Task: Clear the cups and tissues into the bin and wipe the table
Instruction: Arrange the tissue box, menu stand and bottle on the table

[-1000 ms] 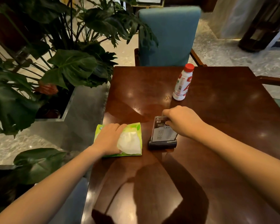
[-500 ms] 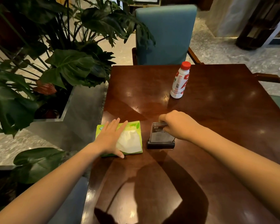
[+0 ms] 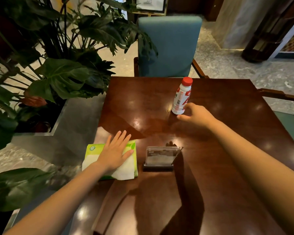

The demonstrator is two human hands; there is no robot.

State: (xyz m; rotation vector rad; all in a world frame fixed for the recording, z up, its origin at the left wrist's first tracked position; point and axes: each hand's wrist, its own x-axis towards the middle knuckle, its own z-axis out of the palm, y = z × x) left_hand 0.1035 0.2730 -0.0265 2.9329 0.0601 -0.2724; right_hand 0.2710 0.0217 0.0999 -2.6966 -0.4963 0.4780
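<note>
The left hand is laid flat, fingers spread, on the green tissue pack at the near left edge of the table, pressing on it rather than gripping it. The right hand is held half open just beside the base of the red-capped bottle farther back, with nothing yet enclosed. The tall, narrow bottle could be tipped over by a glancing touch low down, and the clear card stand between the arms could be caught by a forearm.
</note>
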